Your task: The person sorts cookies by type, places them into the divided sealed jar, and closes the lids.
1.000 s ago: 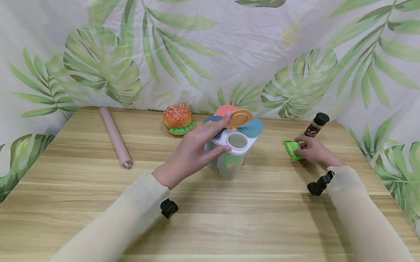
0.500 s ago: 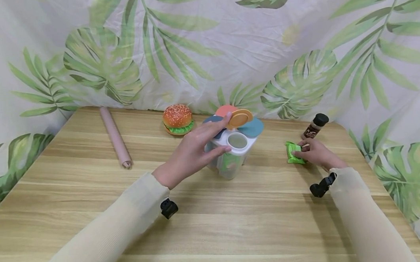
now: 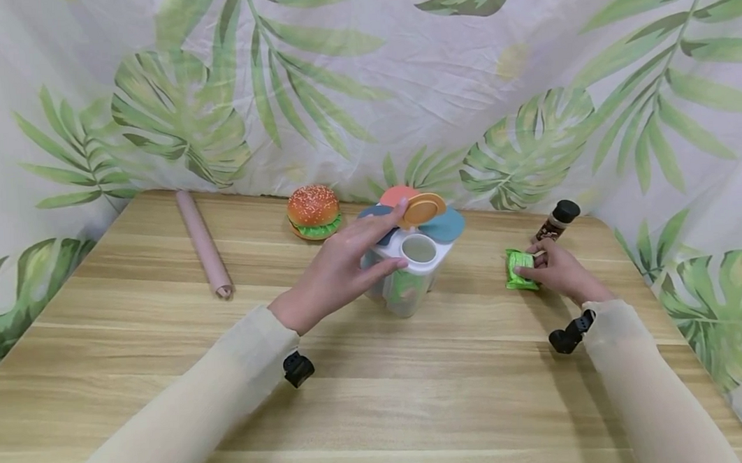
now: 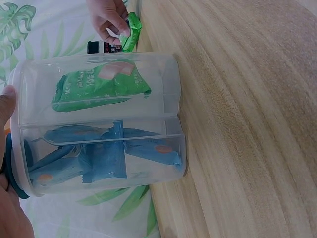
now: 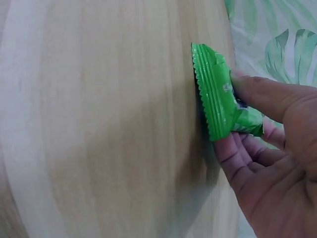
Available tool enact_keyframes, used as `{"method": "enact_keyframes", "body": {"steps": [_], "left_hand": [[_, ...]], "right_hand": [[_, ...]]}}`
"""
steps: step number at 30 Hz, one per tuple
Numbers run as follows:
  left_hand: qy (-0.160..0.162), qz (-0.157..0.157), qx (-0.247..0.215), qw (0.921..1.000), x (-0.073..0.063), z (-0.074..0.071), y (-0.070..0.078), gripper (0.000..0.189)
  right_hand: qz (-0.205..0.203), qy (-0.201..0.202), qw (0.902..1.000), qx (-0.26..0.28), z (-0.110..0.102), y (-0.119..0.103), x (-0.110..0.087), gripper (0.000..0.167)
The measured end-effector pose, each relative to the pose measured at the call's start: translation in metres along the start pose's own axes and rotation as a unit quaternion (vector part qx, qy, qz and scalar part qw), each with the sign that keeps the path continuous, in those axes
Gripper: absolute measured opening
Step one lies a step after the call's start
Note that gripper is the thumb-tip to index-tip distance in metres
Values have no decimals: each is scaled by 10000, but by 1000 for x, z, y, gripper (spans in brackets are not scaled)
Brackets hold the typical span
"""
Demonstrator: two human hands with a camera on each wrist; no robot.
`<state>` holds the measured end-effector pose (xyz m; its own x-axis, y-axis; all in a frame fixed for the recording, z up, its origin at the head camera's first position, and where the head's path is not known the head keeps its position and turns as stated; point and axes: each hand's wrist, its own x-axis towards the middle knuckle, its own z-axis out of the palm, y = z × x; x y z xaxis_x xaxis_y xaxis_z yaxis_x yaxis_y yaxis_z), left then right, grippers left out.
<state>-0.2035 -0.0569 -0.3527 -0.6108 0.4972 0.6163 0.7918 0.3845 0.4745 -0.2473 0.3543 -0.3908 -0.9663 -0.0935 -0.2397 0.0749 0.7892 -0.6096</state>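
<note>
A clear storage container (image 3: 406, 292) with a white top and several coloured lids stands on the table. Its orange lid (image 3: 424, 208) is raised above a round opening. My left hand (image 3: 341, 261) rests on the container's top, straight fingers against the raised lid and thumb at the opening's rim. In the left wrist view, green (image 4: 101, 87) and blue wrapped snacks (image 4: 104, 153) lie inside separate compartments. My right hand (image 3: 562, 270) pinches a small green snack packet (image 5: 215, 94) between thumb and fingers, close over the table. Part of the packet is hidden by the fingers.
A black-capped seasoning bottle (image 3: 556, 222) stands just behind my right hand. A toy hamburger (image 3: 315, 212) sits left of the container, and a rolled pink mat (image 3: 203, 244) lies farther left. Patterned cloth (image 3: 363, 85) hangs behind the wooden table (image 3: 368, 413).
My right hand has shifted slightly right with the green packet, which has turned a little in the fingers. My left hand and the container stay where they were.
</note>
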Motion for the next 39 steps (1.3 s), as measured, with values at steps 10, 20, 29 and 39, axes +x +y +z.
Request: {"method": "enact_keyframes", "body": {"steps": [10, 20, 29, 39], "left_hand": [[-14, -13, 7, 10000, 0, 0, -1, 83], [-6, -8, -33, 10000, 1, -2, 0, 82], [1, 11, 2, 10000, 1, -2, -1, 82], [-22, -46, -18, 10000, 0, 0, 0, 82]], "right_hand": [[-676, 578, 9959, -152, 2, -1, -3, 43], [-1505, 1253, 9804, 193, 1, -31, -17, 33], [-2670, 1874, 9417, 823, 1, -85, -38, 26], [-3528, 1600, 8989, 2047, 1, -129, -61, 22]]}}
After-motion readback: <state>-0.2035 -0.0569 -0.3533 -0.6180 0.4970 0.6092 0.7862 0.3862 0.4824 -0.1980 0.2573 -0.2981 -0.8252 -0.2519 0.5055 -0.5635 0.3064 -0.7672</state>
